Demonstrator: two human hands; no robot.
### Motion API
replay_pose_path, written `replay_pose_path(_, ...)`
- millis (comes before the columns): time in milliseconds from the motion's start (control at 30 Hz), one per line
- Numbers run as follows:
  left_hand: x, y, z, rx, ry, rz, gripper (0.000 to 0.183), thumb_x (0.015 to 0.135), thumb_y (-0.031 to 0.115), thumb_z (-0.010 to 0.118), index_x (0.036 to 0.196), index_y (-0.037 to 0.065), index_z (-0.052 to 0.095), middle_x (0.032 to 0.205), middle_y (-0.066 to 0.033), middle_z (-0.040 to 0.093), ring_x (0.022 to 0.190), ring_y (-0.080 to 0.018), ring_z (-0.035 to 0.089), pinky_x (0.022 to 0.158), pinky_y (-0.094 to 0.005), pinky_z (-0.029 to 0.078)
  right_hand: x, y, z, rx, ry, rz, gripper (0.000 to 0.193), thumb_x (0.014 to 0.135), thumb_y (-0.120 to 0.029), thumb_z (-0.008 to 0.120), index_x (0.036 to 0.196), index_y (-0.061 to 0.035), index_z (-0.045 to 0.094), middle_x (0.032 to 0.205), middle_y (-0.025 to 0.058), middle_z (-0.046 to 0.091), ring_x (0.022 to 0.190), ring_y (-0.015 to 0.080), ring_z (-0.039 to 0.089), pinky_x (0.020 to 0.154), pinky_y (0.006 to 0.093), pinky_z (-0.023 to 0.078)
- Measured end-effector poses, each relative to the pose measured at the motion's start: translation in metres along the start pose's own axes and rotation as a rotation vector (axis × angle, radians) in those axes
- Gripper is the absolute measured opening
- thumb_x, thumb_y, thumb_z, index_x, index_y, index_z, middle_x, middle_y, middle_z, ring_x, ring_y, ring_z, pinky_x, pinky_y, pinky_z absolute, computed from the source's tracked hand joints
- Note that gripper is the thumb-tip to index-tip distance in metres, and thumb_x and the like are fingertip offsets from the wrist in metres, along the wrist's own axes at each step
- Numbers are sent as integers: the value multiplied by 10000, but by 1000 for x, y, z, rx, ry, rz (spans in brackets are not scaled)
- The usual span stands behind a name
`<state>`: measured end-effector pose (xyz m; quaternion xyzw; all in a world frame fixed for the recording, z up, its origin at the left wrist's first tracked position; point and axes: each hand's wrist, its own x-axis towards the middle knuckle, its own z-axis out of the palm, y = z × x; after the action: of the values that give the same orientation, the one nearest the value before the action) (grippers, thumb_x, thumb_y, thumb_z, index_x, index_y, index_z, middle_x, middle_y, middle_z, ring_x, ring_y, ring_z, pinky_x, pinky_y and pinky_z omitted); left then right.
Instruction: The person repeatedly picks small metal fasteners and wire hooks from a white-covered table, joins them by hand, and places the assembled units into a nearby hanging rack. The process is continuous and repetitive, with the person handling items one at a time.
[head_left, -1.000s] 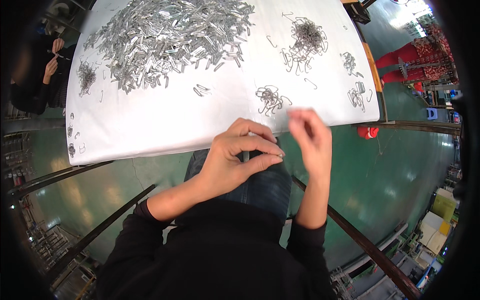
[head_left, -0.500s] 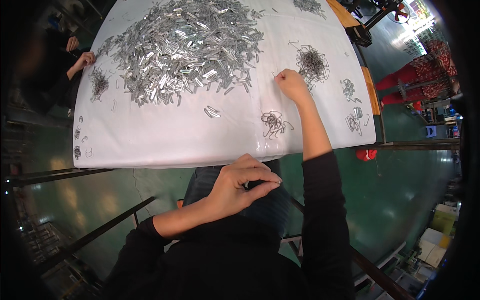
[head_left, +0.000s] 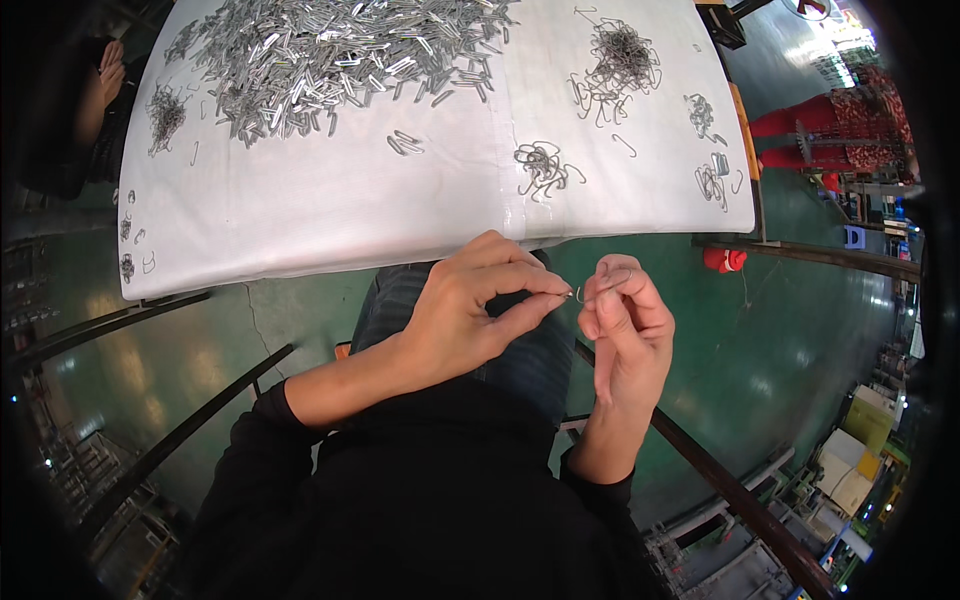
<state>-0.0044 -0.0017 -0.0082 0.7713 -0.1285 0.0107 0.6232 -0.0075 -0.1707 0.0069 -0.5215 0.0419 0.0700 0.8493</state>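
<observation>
In front of my lap, my left hand [head_left: 468, 305] pinches a small metal piece [head_left: 569, 294] between thumb and fingertips; the fingers hide most of it. Facing it closely, my right hand [head_left: 638, 325] is closed on a thin wire hook [head_left: 579, 295], whose curved end points toward the left fingertips. Whether the two parts touch I cannot tell. Beyond the hands, on the white-covered table [head_left: 330, 215], lie a small heap of wire hooks [head_left: 543, 168] and a larger, tangled heap [head_left: 625, 58] of them.
A big pile of shiny flat metal pieces [head_left: 340, 60] covers the table's far left, with a few loose pieces [head_left: 404, 143] nearer. Small groups of parts lie along both side edges. A co-worker's hand [head_left: 110, 75] is at the left; another person [head_left: 840, 135] stands right.
My right hand has come back from the far hook heap to beside my left hand, bringing a wire hook. My left hand keeps its pinch. The view has shifted, so the table sits higher.
</observation>
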Motion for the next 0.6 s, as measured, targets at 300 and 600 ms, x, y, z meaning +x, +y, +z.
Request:
replay_pose_path(300, 1, -2, 4, 8, 52, 42, 152, 737, -2, 712, 871, 70, 716, 818, -24, 669, 774, -146, 577, 668, -265, 465, -11, 10, 4, -162, 57, -92, 67, 815, 30, 638, 869, 4, 609, 973, 74, 508, 868, 117, 474, 724, 226, 399)
replay_pose_path(600, 0, -17, 0, 9, 84, 94, 161, 730, 46, 726, 889, 61, 704, 869, -57, 662, 798, -210, 597, 694, -315, 486, -11, 25, 18, -511, 193, -496, 71, 824, 0, 646, 887, -14, 615, 1010, 76, 469, 834, 123, 474, 732, 221, 399)
